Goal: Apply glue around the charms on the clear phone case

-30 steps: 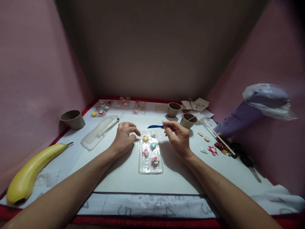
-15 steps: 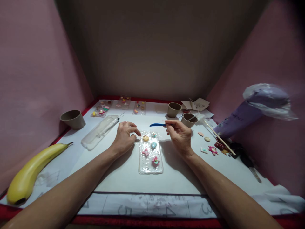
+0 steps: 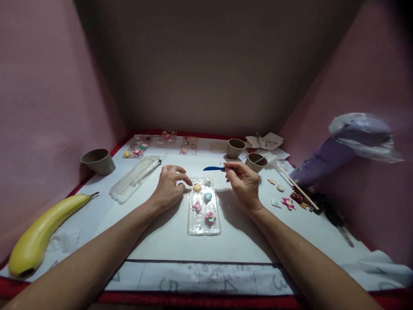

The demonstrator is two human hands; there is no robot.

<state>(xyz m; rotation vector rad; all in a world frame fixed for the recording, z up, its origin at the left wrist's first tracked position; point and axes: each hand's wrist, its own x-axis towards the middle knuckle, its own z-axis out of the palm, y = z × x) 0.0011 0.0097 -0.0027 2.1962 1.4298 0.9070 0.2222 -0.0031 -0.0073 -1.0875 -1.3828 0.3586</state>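
Note:
A clear phone case lies on the white board in front of me, its surface glossy. Several charms are on it, among them a yellow one, a blue heart, a pink bunny and a pink flower. My left hand rests at the case's upper left corner, fingers apart and holding nothing. Its index fingertip reaches the yellow charm's edge; whether it touches, I cannot tell. Beyond the case's upper right, my right hand pinches a small blue plastic knife, blade pointing left.
Loose charms and a wooden stick are at the right, near a purple bag. Brown cups stand at the back right and left. A clear tray and a banana occupy the left; decorated cases lie behind.
My left index finger has shifted slightly right, toward the yellow charm. The right hand and the blue knife have hardly moved.

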